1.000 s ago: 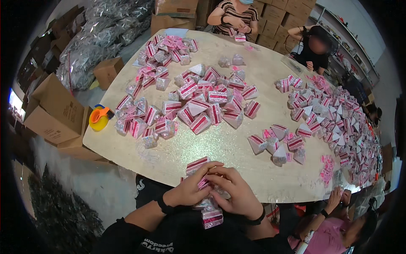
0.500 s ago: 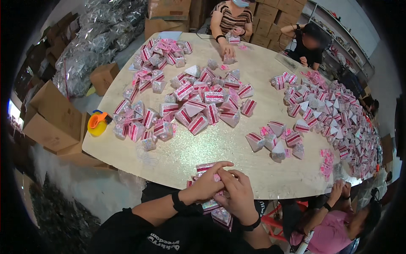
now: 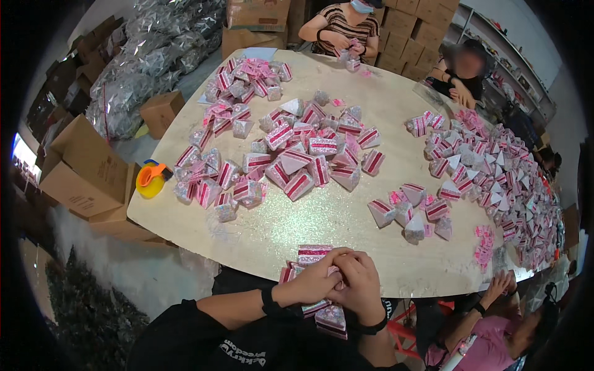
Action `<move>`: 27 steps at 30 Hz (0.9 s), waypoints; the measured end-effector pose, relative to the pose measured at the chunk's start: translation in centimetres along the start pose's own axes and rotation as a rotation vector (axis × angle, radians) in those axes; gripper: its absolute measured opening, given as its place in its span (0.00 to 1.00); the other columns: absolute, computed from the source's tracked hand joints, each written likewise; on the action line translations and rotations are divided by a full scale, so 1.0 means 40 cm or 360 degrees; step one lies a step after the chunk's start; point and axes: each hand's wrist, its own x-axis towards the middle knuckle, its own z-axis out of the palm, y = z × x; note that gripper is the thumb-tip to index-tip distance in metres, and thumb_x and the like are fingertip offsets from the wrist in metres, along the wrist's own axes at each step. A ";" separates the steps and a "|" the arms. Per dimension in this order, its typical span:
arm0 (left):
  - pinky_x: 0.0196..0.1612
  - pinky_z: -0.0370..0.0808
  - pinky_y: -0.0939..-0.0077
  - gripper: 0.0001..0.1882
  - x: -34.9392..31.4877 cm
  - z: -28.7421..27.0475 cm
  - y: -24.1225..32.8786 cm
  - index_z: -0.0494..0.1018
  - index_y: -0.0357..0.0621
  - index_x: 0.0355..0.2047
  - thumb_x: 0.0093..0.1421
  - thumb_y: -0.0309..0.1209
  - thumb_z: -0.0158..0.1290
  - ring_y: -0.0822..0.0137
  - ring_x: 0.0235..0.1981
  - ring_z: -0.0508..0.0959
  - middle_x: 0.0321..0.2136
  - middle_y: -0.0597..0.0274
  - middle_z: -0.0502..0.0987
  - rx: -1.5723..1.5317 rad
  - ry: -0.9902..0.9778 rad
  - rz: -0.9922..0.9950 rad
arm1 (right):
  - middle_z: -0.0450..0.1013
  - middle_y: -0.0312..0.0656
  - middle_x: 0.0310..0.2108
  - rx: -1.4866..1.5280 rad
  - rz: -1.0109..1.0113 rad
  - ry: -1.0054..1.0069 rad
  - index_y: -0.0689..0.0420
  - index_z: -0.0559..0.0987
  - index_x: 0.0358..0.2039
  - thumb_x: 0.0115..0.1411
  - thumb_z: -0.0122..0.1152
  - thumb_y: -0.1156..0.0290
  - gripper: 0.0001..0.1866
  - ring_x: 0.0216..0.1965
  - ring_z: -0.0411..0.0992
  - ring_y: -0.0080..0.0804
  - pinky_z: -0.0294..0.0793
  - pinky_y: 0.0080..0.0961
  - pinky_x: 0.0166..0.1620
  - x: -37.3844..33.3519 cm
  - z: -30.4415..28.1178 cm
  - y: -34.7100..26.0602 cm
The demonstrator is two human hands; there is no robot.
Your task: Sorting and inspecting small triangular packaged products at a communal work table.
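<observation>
My left hand (image 3: 311, 282) and my right hand (image 3: 360, 279) meet at the table's near edge, fingers closed together. Between them shows a bit of a pink-and-silver piece (image 3: 335, 272), mostly covered by the fingers. Just beyond the hands lies a glittery cake-slice ornament (image 3: 314, 253) with a dark pink stripe. Similar wedges sit beside my left hand, and another wedge (image 3: 331, 318) is below the hands, close to my body. Whether these lower ones rest on a lap or in something cannot be told.
Heaps of cake-slice ornaments (image 3: 297, 162) cover the middle of the pale table (image 3: 247, 247), with a larger pile (image 3: 513, 179) at right. Yellow tape with an orange dispenser (image 3: 151, 177) lies at the left edge, near an open carton (image 3: 83, 170). Three co-workers sit around the table.
My fingers have drawn closer together over the held piece. The far co-worker's hand has left the table and joined the other at the chest. Another co-worker's raised arm has come down. The view has shifted slightly.
</observation>
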 end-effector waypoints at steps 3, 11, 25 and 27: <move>0.64 0.69 0.70 0.24 -0.001 -0.002 -0.013 0.61 0.40 0.66 0.70 0.19 0.44 0.66 0.60 0.72 0.57 0.55 0.72 0.0120 0.0103 0.0112 | 0.75 0.47 0.51 0.0052 -0.0002 -0.0027 0.58 0.77 0.52 0.39 0.77 0.67 0.36 0.53 0.73 0.49 0.74 0.42 0.53 0.003 0.011 -0.003; 0.54 0.75 0.76 0.22 0.004 -0.022 -0.002 0.63 0.42 0.64 0.70 0.20 0.48 0.70 0.52 0.75 0.52 0.58 0.74 -0.0123 0.0199 0.0172 | 0.76 0.46 0.48 0.0035 -0.0193 -0.0020 0.59 0.78 0.51 0.39 0.79 0.61 0.37 0.49 0.75 0.49 0.76 0.41 0.52 0.046 0.002 -0.012; 0.40 0.73 0.80 0.12 0.001 -0.047 0.040 0.77 0.40 0.48 0.74 0.30 0.45 0.77 0.35 0.75 0.34 0.65 0.78 0.0404 0.0402 0.0217 | 0.77 0.53 0.46 0.0372 -0.0597 0.0801 0.62 0.75 0.56 0.53 0.76 0.43 0.41 0.32 0.78 0.45 0.78 0.36 0.34 -0.041 -0.246 -0.144; 0.38 0.74 0.79 0.11 0.008 -0.070 0.008 0.76 0.39 0.44 0.74 0.29 0.43 0.76 0.33 0.76 0.34 0.63 0.77 0.0281 0.0463 0.0277 | 0.77 0.57 0.44 0.0536 -0.0578 0.1068 0.62 0.73 0.59 0.62 0.64 0.41 0.39 0.27 0.79 0.45 0.78 0.33 0.29 -0.046 -0.264 -0.217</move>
